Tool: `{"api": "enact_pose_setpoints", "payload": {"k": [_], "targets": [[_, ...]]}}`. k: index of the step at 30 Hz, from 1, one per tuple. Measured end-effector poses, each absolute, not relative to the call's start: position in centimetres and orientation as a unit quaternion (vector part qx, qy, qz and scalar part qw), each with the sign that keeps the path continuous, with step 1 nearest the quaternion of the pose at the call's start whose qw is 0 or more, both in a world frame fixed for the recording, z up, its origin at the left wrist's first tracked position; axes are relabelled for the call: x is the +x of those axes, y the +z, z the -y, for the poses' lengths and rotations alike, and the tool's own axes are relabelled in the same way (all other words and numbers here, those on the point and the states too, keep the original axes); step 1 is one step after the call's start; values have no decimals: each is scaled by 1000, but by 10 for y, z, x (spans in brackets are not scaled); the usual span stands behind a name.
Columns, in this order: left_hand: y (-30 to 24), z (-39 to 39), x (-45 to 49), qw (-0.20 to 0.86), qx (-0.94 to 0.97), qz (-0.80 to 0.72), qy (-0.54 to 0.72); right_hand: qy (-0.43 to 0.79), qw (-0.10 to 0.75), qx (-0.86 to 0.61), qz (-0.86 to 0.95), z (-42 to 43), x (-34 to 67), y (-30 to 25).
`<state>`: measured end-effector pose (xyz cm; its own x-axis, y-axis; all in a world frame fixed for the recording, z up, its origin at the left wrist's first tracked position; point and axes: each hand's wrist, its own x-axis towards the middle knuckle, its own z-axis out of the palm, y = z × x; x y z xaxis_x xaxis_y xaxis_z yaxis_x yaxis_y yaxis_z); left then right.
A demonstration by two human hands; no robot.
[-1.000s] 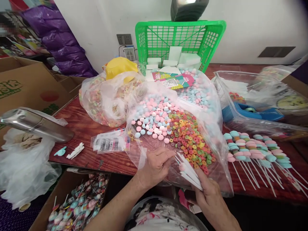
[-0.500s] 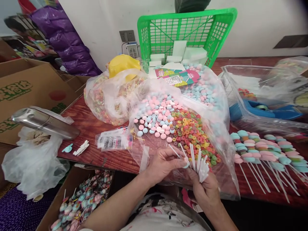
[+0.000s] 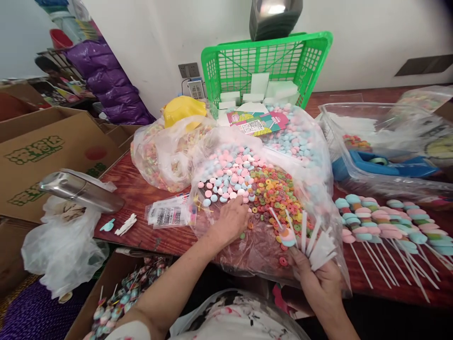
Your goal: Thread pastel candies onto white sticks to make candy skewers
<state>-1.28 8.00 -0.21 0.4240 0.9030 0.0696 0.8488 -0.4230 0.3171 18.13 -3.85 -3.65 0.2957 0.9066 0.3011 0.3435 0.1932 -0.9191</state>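
Note:
My right hand [image 3: 320, 278] is closed round a fan of white sticks [image 3: 311, 241] at the near edge of the table; one stick carries a pink and a blue candy disc [image 3: 287, 236]. My left hand [image 3: 231, 217] reaches into the open clear plastic bag [image 3: 212, 222], fingers bent down onto the pink and blue round candies [image 3: 230, 174]. Whether the fingers hold a candy is hidden. Coloured ring candies [image 3: 276, 196] lie just to the right of that hand in the same bag.
Finished candy sticks [image 3: 378, 224] lie in rows at the right. A green basket [image 3: 265, 61] stands at the back, more candy bags [image 3: 163, 151] at left, a clear tub [image 3: 385, 151] at right. A steel bottle [image 3: 81, 191], labels [image 3: 166, 215] and cardboard boxes [image 3: 46, 151] sit left.
My left hand has left the sticks and moved forward into the candy pile. My right hand has shifted right with the sticks, one now bearing two candies.

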Motion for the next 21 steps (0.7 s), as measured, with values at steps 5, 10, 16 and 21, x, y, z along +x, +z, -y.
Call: {"api": "enact_pose_setpoints", "payload": {"k": [5, 10, 16, 21], "targets": [[-13, -74, -14, 98, 837, -520, 141, 250, 541, -562, 573, 41, 179, -36], [-12, -87, -34, 108, 817, -524, 215, 278, 563, -570, 530, 39, 188, -39], [-20, -88, -23, -2, 848, -521, 102, 248, 532, -544, 600, 38, 179, -38], [-26, -86, -23, 29, 841, -512, 174, 236, 508, -545, 624, 37, 183, -39]]}}
